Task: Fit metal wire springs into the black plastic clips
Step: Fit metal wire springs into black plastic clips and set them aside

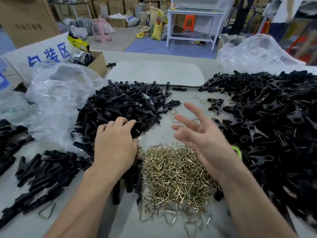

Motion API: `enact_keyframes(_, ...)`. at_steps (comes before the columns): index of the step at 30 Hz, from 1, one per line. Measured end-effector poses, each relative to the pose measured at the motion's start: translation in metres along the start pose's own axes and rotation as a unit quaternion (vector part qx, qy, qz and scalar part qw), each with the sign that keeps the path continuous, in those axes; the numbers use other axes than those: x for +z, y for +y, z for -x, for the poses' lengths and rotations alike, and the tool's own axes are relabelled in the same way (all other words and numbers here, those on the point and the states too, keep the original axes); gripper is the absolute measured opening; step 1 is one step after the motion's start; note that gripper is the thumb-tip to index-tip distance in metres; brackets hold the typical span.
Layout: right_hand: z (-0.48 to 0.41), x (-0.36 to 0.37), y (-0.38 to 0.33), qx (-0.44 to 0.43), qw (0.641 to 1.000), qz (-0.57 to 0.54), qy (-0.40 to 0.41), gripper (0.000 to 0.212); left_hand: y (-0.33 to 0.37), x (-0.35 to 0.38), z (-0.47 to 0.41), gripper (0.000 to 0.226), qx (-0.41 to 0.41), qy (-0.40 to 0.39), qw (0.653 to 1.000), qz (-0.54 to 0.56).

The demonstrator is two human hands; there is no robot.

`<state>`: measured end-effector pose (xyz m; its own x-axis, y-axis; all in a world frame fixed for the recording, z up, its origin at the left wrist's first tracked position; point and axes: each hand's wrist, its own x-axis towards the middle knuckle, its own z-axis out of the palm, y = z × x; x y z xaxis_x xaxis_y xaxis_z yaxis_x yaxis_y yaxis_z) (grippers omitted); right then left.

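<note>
The left grip (115,141) lay palm-down on the near edge of the heap of black plastic clips (123,103). Its fingers were curled into the heap, and it could not be determined whether they had closed on a clip. The right grip (197,134) hung above the bench (159,134) with fingers spread apart and no part visibly held; it was blurred.

The pile of metal wire springs (173,172) lay directly below and between both grips, probably so that either could reach it. A few loose springs (174,112) lay beyond it.

The right-hand heap of clips (265,117) showed wire in many pieces, which suggested finished stock kept apart from the bare clips on the left. A clear plastic bag (56,93) lay just beside the left heap.
</note>
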<state>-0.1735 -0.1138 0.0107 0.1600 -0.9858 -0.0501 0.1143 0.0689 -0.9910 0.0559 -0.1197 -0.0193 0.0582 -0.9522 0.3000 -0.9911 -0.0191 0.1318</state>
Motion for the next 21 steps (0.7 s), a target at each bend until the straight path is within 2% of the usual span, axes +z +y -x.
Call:
enact_keyframes(2,0.002,0.014,0.006,-0.020,0.990,0.140,-0.020,0.073,0.000,-0.001,-0.001,0.037,0.014,0.007,1.000,0.023)
enact_keyframes(5,0.011,0.037,0.018,-0.084,0.941,0.329,0.000,0.044,0.002,-0.004,0.002,0.013,0.014,0.028,0.996,0.083)
enact_keyframes(7,0.016,0.048,0.020,-0.131,0.919,0.372,0.029,0.024,0.005,-0.006,0.004,0.005,-0.005,0.068,0.989,0.127)
enact_keyframes(8,0.017,0.051,0.018,-0.138,0.912,0.385,0.024,0.020,0.006,-0.006,0.004,0.007,-0.026,0.093,0.982,0.162)
enact_keyframes(10,0.018,0.054,0.014,-0.105,0.895,0.431,-0.050,0.031,0.007,-0.008,0.003,0.012,-0.071,0.140,0.957,0.244)
enact_keyframes(12,0.018,0.057,0.013,-0.085,0.838,0.519,-0.146,0.050,0.007,-0.010,0.002,0.017,-0.094,0.167,0.929,0.317)
enact_keyframes(13,0.018,0.059,0.013,-0.086,0.816,0.547,-0.167,0.053,0.007,-0.011,0.002,0.020,-0.104,0.172,0.912,0.356)
enact_keyframes(18,0.016,0.063,0.015,-0.059,0.826,0.545,-0.135,0.031,0.009,-0.019,-0.002,0.036,-0.126,0.156,0.815,0.543)
enact_keyframes(21,0.013,0.060,0.020,-0.055,0.859,0.497,-0.107,0.009,0.007,-0.018,-0.003,0.041,-0.137,0.127,0.780,0.597)
